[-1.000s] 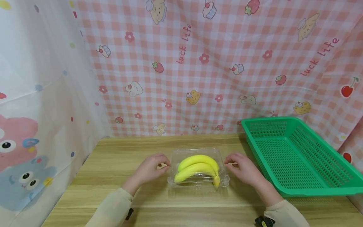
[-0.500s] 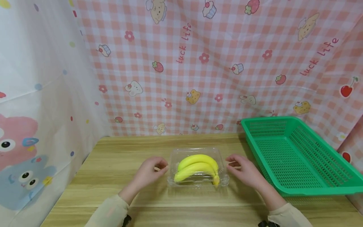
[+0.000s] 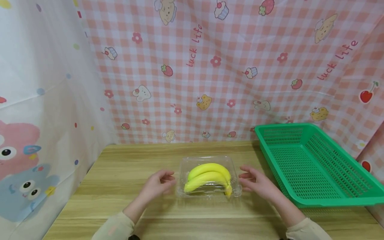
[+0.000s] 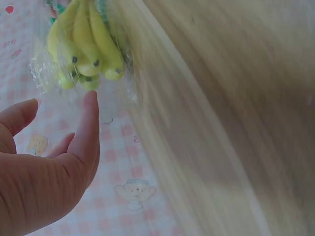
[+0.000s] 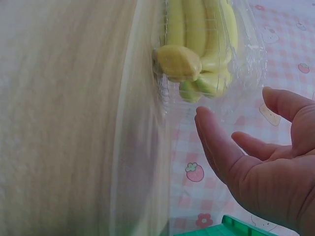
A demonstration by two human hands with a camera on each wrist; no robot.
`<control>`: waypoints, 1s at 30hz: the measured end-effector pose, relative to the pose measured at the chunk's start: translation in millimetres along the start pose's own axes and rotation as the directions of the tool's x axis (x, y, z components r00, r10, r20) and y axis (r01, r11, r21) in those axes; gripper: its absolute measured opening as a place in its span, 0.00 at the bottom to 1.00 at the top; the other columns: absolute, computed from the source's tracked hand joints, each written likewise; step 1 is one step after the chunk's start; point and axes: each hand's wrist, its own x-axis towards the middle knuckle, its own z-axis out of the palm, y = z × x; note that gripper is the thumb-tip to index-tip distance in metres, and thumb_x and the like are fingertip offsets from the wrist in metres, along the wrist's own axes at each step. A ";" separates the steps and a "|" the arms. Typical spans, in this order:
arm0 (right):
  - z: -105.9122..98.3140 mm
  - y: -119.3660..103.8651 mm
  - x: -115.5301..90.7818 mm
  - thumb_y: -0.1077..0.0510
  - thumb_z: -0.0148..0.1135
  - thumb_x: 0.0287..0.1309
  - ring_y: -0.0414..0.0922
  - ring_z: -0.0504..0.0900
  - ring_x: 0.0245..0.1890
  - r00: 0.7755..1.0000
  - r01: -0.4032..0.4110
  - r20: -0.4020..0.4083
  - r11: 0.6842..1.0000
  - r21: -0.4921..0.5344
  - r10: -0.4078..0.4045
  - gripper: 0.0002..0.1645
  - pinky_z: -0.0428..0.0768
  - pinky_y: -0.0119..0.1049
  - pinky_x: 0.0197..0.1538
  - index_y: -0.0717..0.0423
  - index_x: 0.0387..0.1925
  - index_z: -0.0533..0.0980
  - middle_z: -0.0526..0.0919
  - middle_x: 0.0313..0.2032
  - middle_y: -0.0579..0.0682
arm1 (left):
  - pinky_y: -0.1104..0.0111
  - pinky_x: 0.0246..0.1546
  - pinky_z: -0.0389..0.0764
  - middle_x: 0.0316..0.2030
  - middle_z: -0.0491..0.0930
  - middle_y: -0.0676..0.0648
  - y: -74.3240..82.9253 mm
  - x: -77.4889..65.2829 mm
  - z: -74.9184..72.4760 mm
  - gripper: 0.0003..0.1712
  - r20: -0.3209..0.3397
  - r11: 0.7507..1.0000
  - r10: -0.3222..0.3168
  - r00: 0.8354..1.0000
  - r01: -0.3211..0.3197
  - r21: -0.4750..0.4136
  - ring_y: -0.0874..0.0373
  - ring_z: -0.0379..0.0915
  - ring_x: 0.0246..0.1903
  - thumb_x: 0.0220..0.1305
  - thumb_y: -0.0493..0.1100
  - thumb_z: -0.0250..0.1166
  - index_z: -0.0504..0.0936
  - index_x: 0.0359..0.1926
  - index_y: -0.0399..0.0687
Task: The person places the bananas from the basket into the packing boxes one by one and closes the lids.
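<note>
A clear plastic clamshell box sits closed on the wooden table, with yellow bananas inside. To its left, my left hand is held a little apart, fingers relaxed and spread from the thumb. My right hand is beside the box's right edge with its fingers loosely bent and nothing between them. The left wrist view shows the banana tips beyond a pointing finger. In the right wrist view the stem end of the bananas shows through the plastic, close past the fingertips.
A green plastic basket with perforated walls stands at the right of the wooden table, close to my right forearm. Behind the table hangs a pink checked curtain. A white patterned curtain borders the left side.
Both hands were pinching at the sides of the box a second ago. The fingers have since loosened, and the left hand has drawn away leftward. The box and bananas stay in place.
</note>
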 end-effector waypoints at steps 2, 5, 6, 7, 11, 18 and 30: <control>0.7 0.9 -1.1 0.62 0.61 0.67 0.59 0.77 0.52 0.999 -0.026 0.023 0.998 0.052 0.024 0.40 0.84 0.48 0.50 0.79 0.69 0.53 0.70 0.57 0.75 | 0.59 0.39 0.86 0.47 0.78 0.37 -0.3 -2.4 0.8 0.28 0.027 0.994 -0.056 0.998 0.058 -0.098 0.49 0.77 0.43 0.64 0.35 0.67 0.71 0.61 0.25; 1.2 2.1 -2.4 0.61 0.60 0.67 0.57 0.77 0.51 0.997 -0.059 0.055 0.993 0.105 0.054 0.41 0.83 0.48 0.50 0.79 0.69 0.51 0.70 0.56 0.74 | 0.56 0.41 0.86 0.51 0.74 0.32 -0.7 -5.5 2.1 0.32 0.081 0.967 -0.099 0.992 0.115 -0.227 0.46 0.77 0.45 0.66 0.34 0.65 0.64 0.64 0.21; 1.2 2.2 -2.8 0.62 0.60 0.68 0.56 0.77 0.51 0.996 -0.070 0.068 0.990 0.122 0.062 0.41 0.83 0.49 0.50 0.80 0.69 0.50 0.70 0.55 0.74 | 0.55 0.42 0.85 0.51 0.73 0.30 -1.0 -6.3 2.6 0.33 0.099 0.955 -0.107 0.989 0.130 -0.266 0.45 0.77 0.46 0.66 0.33 0.64 0.62 0.65 0.20; 1.2 2.4 -3.1 0.62 0.59 0.68 0.54 0.78 0.50 0.994 -0.082 0.080 0.987 0.137 0.071 0.41 0.83 0.49 0.51 0.80 0.69 0.49 0.70 0.55 0.73 | 0.54 0.43 0.85 0.52 0.72 0.29 -1.1 -7.1 3.1 0.34 0.116 0.943 -0.111 0.987 0.142 -0.300 0.45 0.77 0.46 0.67 0.33 0.63 0.59 0.66 0.19; 1.0 2.8 -3.8 0.61 0.57 0.70 0.51 0.78 0.48 0.989 -0.109 0.121 0.976 0.187 0.088 0.42 0.83 0.49 0.52 0.81 0.69 0.47 0.68 0.55 0.72 | 0.53 0.44 0.84 0.54 0.69 0.27 -1.2 -9.5 5.8 0.36 0.146 0.912 -0.127 0.981 0.174 -0.372 0.45 0.76 0.46 0.66 0.31 0.62 0.55 0.68 0.18; 2.3 3.1 -4.9 0.62 0.57 0.70 0.50 0.77 0.47 0.985 -0.128 0.145 0.968 0.217 0.098 0.43 0.82 0.50 0.52 0.82 0.69 0.44 0.68 0.55 0.72 | 0.56 0.47 0.84 0.56 0.67 0.26 -1.9 -11.6 8.7 0.36 0.178 0.869 -0.159 0.971 0.223 -0.442 0.46 0.76 0.46 0.65 0.30 0.61 0.54 0.68 0.18; 6.4 4.1 -4.1 0.60 0.59 0.69 0.46 0.76 0.43 0.976 -0.172 0.174 0.952 0.252 0.130 0.45 0.83 0.48 0.51 0.83 0.69 0.44 0.69 0.47 0.62 | 0.61 0.46 0.84 0.44 0.71 0.38 -7.8 -9.8 15.5 0.38 0.218 0.830 -0.157 0.963 0.248 -0.499 0.55 0.77 0.36 0.64 0.30 0.63 0.53 0.66 0.16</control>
